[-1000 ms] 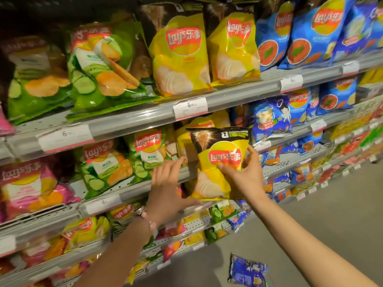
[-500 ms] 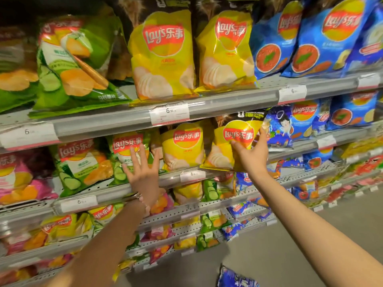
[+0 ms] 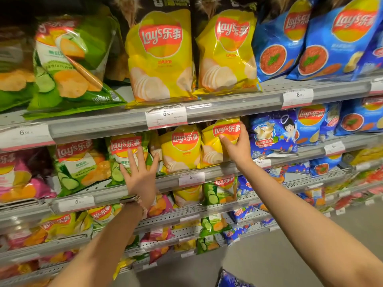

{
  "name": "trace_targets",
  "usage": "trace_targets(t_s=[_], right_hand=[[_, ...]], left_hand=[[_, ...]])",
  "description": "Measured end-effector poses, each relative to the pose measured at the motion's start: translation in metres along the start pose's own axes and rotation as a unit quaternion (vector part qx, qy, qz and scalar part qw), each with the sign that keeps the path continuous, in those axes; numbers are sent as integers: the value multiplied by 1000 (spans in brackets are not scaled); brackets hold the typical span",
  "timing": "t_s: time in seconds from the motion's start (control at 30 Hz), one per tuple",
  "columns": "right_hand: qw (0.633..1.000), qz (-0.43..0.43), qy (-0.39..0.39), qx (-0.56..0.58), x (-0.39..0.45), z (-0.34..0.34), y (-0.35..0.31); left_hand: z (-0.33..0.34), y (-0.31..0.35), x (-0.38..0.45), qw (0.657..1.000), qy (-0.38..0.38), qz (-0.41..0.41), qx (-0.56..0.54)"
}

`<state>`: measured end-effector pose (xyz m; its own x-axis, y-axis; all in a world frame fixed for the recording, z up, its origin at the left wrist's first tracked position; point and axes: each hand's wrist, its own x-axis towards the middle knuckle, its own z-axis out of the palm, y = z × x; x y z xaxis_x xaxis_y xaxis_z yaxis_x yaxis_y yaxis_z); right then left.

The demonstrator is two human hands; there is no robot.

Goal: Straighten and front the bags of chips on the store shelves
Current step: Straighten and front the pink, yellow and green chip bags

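Both forearms are bare, with no sleeves showing. The left wrist carries a watch (image 3: 130,198) with a metallic case and a pale beaded bracelet (image 3: 144,210) beside it.

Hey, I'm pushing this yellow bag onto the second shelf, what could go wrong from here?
The yellow bag in your right hand sits tight beside another yellow bag; shoving it may crumple either bag or tip it off the shelf lip. Your left hand lies open against the green cucumber bag, so pressing could crush chips. A blue bag on the floor near your feet looks like a trip hazard.
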<state>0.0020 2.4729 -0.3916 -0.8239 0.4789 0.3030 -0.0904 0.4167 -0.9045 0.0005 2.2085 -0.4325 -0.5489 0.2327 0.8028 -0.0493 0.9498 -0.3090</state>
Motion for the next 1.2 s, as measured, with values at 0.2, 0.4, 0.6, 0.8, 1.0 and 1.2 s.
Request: trace_targets(t_s=[0.2, 0.4, 0.6, 0.8, 1.0, 1.2], right_hand=[[999, 25, -20, -29, 8, -2, 15], [998, 65, -17, -20, 4, 3, 18], [994, 71, 6, -81, 1, 7, 9], [972, 96, 74, -199, -12, 17, 2], [991, 42, 74, -101, -30, 25, 2], [986, -111, 95, -82, -68, 21, 31]], left_hand=[[-16, 1, 3, 1000, -14, -3, 11], [-21, -3, 4, 999, -40, 3, -5], [0, -11, -9, 947, -289, 29, -135], [12, -9, -19, 944, -319, 36, -73], [-3, -17, -16, 988, -107, 53, -94], [-5, -10, -58, 980, -29, 101, -171]])
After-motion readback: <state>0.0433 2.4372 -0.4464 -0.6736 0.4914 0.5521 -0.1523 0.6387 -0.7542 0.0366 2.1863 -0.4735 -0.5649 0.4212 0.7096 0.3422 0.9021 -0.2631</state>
